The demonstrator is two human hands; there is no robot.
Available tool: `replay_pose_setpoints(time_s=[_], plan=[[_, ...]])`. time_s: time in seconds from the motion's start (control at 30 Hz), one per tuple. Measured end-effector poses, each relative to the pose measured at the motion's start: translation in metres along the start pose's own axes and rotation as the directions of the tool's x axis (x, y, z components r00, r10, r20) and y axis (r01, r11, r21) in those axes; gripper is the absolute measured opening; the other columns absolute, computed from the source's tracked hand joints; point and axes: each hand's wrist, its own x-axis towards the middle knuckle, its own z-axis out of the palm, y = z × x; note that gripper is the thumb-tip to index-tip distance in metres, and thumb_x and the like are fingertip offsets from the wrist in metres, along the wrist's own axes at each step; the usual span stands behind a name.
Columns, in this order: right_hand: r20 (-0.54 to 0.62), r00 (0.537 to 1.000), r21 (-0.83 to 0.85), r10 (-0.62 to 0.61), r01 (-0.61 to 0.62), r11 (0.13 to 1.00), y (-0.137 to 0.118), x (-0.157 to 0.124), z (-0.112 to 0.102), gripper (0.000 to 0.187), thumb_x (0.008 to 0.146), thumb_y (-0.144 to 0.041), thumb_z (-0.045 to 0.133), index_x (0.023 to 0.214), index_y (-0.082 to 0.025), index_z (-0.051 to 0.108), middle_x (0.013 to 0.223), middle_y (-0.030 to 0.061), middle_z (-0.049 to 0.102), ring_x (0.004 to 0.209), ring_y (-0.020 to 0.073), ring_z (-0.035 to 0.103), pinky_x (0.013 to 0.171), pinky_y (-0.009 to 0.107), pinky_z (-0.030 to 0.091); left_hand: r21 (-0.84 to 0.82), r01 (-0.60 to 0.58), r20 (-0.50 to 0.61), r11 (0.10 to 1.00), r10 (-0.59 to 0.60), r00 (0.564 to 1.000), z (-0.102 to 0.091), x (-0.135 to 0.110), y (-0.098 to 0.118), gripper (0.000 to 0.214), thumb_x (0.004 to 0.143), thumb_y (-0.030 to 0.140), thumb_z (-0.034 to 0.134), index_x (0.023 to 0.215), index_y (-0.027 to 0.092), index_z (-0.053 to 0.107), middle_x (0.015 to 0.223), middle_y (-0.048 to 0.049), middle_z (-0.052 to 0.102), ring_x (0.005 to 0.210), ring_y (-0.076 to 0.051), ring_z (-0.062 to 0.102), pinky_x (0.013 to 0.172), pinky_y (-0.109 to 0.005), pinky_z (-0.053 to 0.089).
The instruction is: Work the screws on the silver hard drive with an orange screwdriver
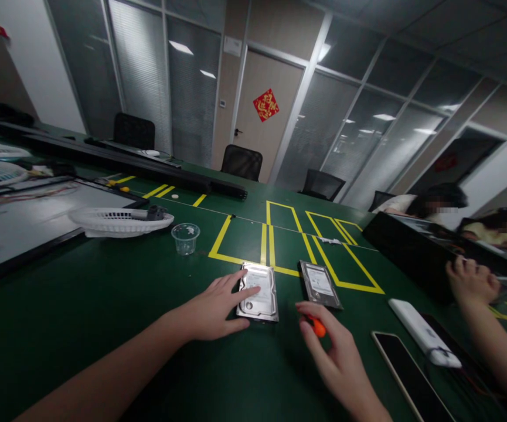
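A silver hard drive with a white label lies flat on the green table. My left hand reaches onto it from the left, fingers spread, with fingertips over its top and the thumb by its lower left edge. Just right of the drive is my right hand, closed around the orange handle of what looks like a screwdriver; the tool's shaft is hidden or too blurred to make out. Beyond that hand a second hard drive, darker with a white label, rests beside yellow tape.
Left of the drives stand a clear plastic cup and a white basket. At right lie a phone and a white power bank. Another person's hand rests by a black box. Yellow tape marks rectangles.
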Motion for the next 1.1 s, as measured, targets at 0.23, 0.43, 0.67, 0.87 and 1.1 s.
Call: replay_pose_setpoints(time_s=[0.23, 0.43, 0.67, 0.87, 1.1], plan=[[0.229, 0.973, -0.168, -0.004, 0.044, 0.985, 0.008, -0.029, 0.014, 0.026, 0.102, -0.035, 0.080, 0.127, -0.028, 0.082, 0.151, 0.0172, 0.074, 0.134, 0.0402, 0.076, 0.112, 0.056, 0.066, 0.002, 0.004, -0.005, 1.000, -0.004, 1.000, 0.002, 0.001, -0.001, 0.082, 0.105, 0.055, 0.076, 0.178, 0.046, 0.039, 0.192, -0.0064, 0.009, 0.171, -0.050, 0.022, 0.133, -0.071, 0.029], [0.368, 0.929, -0.183, 0.040, 0.030, 0.983, -0.007, -0.027, 0.018, 0.039, 0.097, -0.035, 0.087, 0.135, -0.027, 0.081, 0.155, 0.0177, 0.070, 0.141, 0.0445, 0.067, 0.120, 0.066, 0.057, 0.035, 0.012, -0.008, 0.999, -0.012, 1.000, 0.002, 0.002, 0.002, 0.079, 0.105, 0.055, 0.073, 0.177, 0.044, 0.042, 0.192, -0.0078, 0.013, 0.170, -0.049, 0.027, 0.132, -0.070, 0.032], [0.381, 0.923, -0.185, 0.043, 0.031, 0.982, -0.022, -0.027, 0.013, 0.054, 0.094, -0.038, 0.090, 0.144, -0.026, 0.075, 0.159, 0.0167, 0.067, 0.143, 0.0410, 0.063, 0.123, 0.061, 0.052, 0.060, -0.019, -0.051, 0.998, 0.023, 0.998, 0.014, 0.007, -0.013, 0.078, 0.105, 0.059, 0.071, 0.177, 0.045, 0.043, 0.192, -0.0066, 0.013, 0.169, -0.049, 0.030, 0.132, -0.070, 0.034], [-0.164, 0.955, -0.290, 0.248, -0.287, 0.913, 0.015, -0.056, -0.032, 0.044, 0.106, -0.049, 0.070, 0.140, -0.021, 0.068, 0.142, 0.0202, 0.072, 0.129, 0.0387, 0.072, 0.113, 0.059, 0.058, 0.013, 0.014, -0.049, 1.000, -0.014, 0.999, 0.015, 0.008, -0.018, 0.077, 0.103, 0.065, 0.072, 0.174, 0.048, 0.046, 0.192, -0.0023, 0.013, 0.167, -0.054, 0.031, 0.128, -0.076, 0.037], [-0.419, 0.739, -0.577, 0.528, -0.666, 0.474, 0.084, -0.109, -0.124, 0.085, 0.090, -0.072, 0.065, 0.143, -0.007, 0.062, 0.130, 0.0320, 0.074, 0.126, 0.0537, 0.069, 0.110, 0.067, 0.054, 0.000, 0.017, -0.043, 1.000, -0.017, 0.999, 0.015, 0.010, -0.018, 0.080, 0.103, 0.067, 0.071, 0.176, 0.050, 0.041, 0.192, -0.0015, 0.013, 0.167, -0.055, 0.031, 0.127, -0.077, 0.037]])
